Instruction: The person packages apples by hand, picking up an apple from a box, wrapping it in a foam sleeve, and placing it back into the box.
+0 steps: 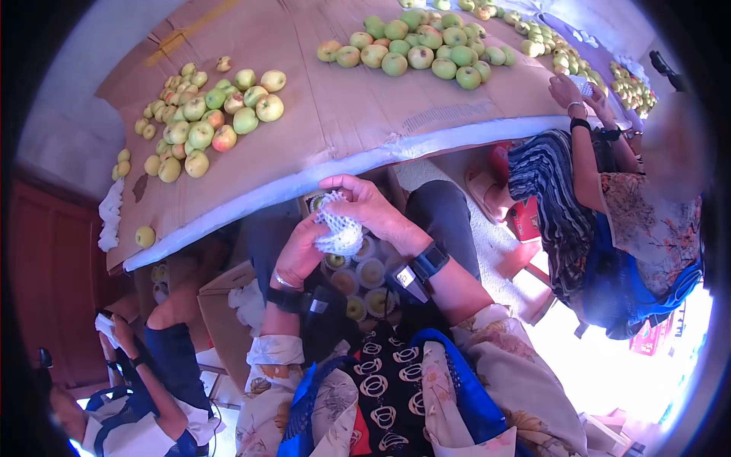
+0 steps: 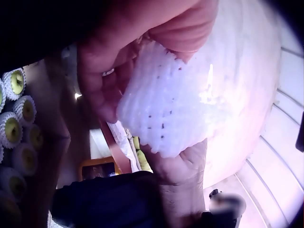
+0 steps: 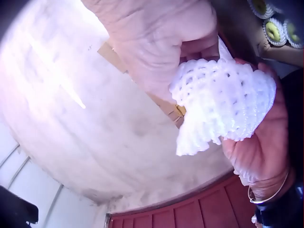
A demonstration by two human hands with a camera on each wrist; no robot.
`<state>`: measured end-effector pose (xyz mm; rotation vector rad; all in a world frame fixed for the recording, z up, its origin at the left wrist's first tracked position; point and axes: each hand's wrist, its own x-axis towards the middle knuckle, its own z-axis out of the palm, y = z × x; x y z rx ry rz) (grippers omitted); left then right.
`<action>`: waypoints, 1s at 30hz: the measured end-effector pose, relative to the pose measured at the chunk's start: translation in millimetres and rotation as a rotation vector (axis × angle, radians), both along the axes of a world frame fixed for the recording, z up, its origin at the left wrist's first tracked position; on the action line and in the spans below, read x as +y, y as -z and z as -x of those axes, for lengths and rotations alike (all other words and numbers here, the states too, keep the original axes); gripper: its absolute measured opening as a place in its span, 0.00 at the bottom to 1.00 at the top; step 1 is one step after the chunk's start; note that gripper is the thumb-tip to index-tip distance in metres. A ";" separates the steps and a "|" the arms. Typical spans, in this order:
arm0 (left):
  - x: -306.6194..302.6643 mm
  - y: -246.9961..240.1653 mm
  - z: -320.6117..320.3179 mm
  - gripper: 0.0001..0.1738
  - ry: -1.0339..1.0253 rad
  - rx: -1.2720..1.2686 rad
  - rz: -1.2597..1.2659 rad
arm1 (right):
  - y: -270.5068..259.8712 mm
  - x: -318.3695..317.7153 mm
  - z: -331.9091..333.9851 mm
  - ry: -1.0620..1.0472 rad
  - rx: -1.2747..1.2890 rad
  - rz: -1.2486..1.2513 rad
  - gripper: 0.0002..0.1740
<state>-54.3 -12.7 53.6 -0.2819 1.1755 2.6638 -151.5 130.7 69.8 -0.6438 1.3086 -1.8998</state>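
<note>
A white foam net is held between both hands above a box of netted apples. My left hand grips its lower left side; my right hand pinches its upper edge with thumb and fingers. In the left wrist view the net spreads between the left hand above and the right hand below. The right wrist view shows the net bunched, with the right hand at its upper left and the left hand beneath. Whether an apple is inside is hidden.
Loose apples lie on the cardboard-covered table, more farther back. Netted apples sit in a box below the hands. An open carton stands at left. One person sits at right, another at lower left.
</note>
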 end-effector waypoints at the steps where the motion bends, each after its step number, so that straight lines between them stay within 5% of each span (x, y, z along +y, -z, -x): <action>1: 1.2 -0.2 -0.3 0.20 0.028 -0.029 -0.046 | -2.3 2.1 0.2 -0.025 -0.005 0.013 0.23; 6: -6.6 4.3 0.6 0.23 -0.054 -0.028 -0.143 | -3.7 4.2 -2.0 -0.044 -0.044 0.100 0.32; 9: -5.6 1.3 1.0 0.22 -0.175 -0.007 -0.206 | 21.4 -1.5 -1.7 0.152 0.357 -0.084 0.27; 12: -13.9 12.7 2.0 0.20 -0.326 -0.008 -0.272 | 24.1 0.3 -0.9 0.030 0.503 -0.470 0.18; 15: -16.7 20.9 2.3 0.20 -0.358 0.080 -0.315 | 7.9 2.3 -2.5 -0.261 0.016 -0.498 0.12; 21: -13.6 8.1 1.0 0.21 -0.421 0.134 -0.486 | 14.0 2.2 1.6 -0.020 -0.408 -0.016 0.12; 25: -7.5 6.2 -1.9 0.23 -0.233 0.021 -0.311 | -1.2 2.4 3.4 0.095 -0.565 0.348 0.16; 30: -5.2 1.0 -0.3 0.21 -0.173 0.215 -0.380 | 3.2 2.2 6.1 0.056 -0.657 0.364 0.18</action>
